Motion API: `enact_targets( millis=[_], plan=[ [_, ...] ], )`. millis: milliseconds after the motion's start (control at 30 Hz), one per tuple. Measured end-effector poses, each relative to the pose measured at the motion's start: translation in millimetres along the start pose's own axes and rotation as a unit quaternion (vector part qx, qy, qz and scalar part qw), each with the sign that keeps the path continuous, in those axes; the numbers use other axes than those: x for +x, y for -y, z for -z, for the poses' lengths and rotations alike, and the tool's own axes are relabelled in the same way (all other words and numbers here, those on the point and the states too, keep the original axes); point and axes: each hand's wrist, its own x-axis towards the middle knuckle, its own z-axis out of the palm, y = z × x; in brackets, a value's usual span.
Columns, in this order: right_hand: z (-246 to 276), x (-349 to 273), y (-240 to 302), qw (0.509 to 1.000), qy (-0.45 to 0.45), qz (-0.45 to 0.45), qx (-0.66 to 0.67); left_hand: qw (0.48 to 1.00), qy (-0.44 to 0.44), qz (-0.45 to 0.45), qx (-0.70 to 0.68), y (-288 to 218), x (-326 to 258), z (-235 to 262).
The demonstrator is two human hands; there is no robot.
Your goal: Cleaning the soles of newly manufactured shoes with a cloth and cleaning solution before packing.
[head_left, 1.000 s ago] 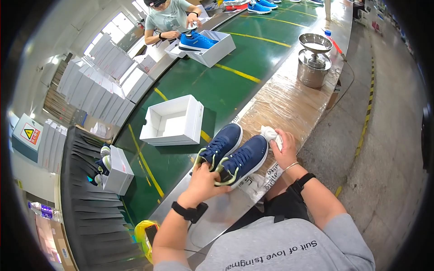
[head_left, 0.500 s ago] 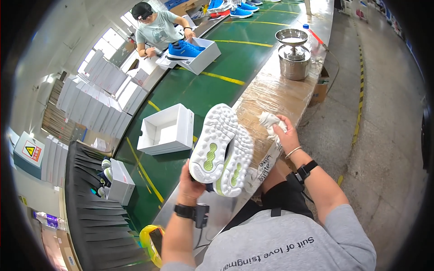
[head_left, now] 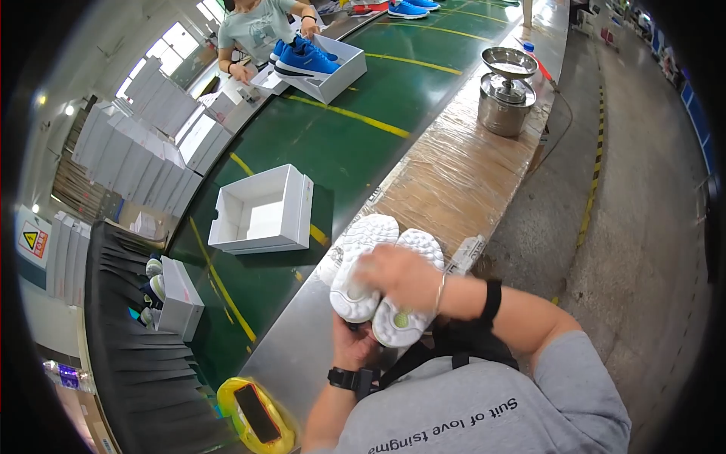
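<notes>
A pair of shoes [head_left: 365, 238] is held soles up, white studded bottoms toward me, one with a small green patch at the heel. My left hand [head_left: 354, 344] grips them from beneath at the heel end; its fingers are partly hidden behind the shoes. My right hand [head_left: 404, 276] lies across the soles, its fingers curled and smeared by motion. The white cloth it pinched a moment ago can barely be told from the white soles. Beyond the shoes, an open white shoebox [head_left: 261, 216] sits on the green conveyor belt [head_left: 340, 163].
A steel pot with a dish on top [head_left: 505, 102] stands on the film-covered cardboard ledge [head_left: 454, 170]. A yellow bag [head_left: 272, 431] holds a dark phone-like object [head_left: 257, 412]. Another shoebox [head_left: 181, 303] lies by black strip curtains. Across the belt, a co-worker [head_left: 261, 38] handles blue shoes [head_left: 306, 60].
My right hand has swung left from beside the shoes onto their soles. The shoes have come lower and closer to me. My view has shifted slightly.
</notes>
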Motion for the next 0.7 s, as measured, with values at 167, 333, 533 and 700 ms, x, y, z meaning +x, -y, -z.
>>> enact_targets(
  millis=[167,333,533,700],
  plan=[
    [-15,32,-106,0.985,-0.042,-0.151,0.072,0.999,-0.006,0.016,-0.049,3,4,7],
    [-24,57,-121,0.978,0.045,-0.197,0.048,1.000,-0.004,0.004,-0.009,7,7,5],
    [-20,73,-14,0.985,0.118,0.103,0.077,0.999,-0.035,0.022,-0.017,1,4,-2],
    [-14,78,-129,0.975,0.134,-0.178,-0.018,0.999,-0.023,0.023,0.014,6,8,-4]
  ],
)
